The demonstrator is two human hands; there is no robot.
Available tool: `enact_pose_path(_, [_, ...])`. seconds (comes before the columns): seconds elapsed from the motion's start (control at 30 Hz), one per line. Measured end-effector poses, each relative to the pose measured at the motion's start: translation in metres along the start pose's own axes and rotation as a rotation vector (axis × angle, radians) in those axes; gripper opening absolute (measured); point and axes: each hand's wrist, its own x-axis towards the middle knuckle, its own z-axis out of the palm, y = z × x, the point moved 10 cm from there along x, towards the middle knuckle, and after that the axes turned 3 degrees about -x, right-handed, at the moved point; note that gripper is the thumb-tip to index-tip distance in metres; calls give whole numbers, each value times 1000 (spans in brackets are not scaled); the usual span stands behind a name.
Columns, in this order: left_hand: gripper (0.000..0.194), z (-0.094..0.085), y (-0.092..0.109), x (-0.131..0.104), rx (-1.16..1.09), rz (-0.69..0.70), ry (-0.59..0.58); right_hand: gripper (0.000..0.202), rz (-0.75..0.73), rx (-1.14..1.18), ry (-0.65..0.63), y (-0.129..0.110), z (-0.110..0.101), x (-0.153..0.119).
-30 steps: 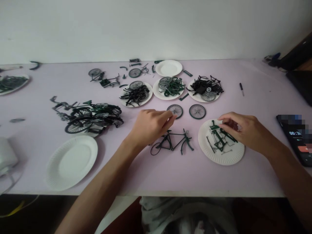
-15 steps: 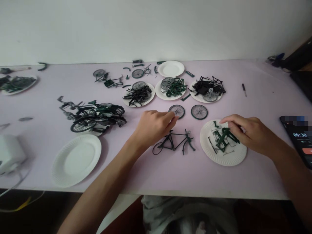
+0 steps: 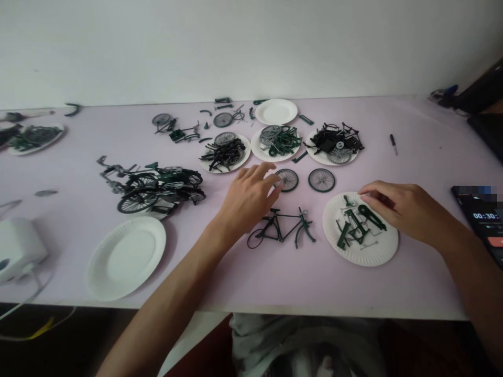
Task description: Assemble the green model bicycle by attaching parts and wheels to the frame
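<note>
My left hand hovers with its fingers apart, its fingertips at the left side of a model bicycle wheel. A second wheel lies to the right of that one. Below my left hand is a small dark bicycle frame with a fork and mudguards, lying on its side. My right hand is over the right rim of a paper plate. Its thumb and forefinger are closed, and whatever is between them is too small to make out. Dark green parts and thin wire-like pieces lie on this plate.
Plates of bicycle parts stand behind the wheels, with loose parts around them. Model bicycles stand at left behind a white plate. A screwdriver and a phone lie at right; a white adapter is far left.
My left hand's fingers have spread out from a pinch. A flat green piece now lies at the plate's lower left, and my right hand has shifted slightly right.
</note>
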Motion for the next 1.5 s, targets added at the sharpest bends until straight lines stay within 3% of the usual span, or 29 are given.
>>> enact_pose_path(0.17, [34, 24, -6, -2, -77, -4, -147, 30, -12, -12, 3, 0, 1, 2])
enact_pose_path(0.3, [27, 26, -9, -3, -96, -31, -210, 29, -9, -22, 10, 2, 2, 2])
enact_pose_path(0.5, [14, 18, -11, 2, -37, -85, -184, 27, -38, 0, 35, 3, 2, 1])
enact_pose_path(0.8, [29, 26, -10, 1, -49, -61, -228, 23, -77, -30, 85, 0, -2, 2])
enact_pose_path(1.03, [22, 22, -7, 1, -12, -47, -239, 21, -36, -52, 130, 4, -6, 3])
enact_pose_path(1.17, [28, 24, -5, 1, -5, -39, -235, 22, 31, -66, 174, 9, -16, 2])
enact_pose_path(1.27, [43, 27, -7, 1, -22, -86, -218, 22, 90, -81, 278, 16, -35, -2])
enact_pose_path(1.37, [45, 28, -6, 2, -22, -119, -212, 21, 145, -106, 381, 23, -50, -6])
enact_pose_path(1.5, [33, 24, -4, 4, 18, -135, -172, 18, 92, -47, 320, 18, -40, -2])
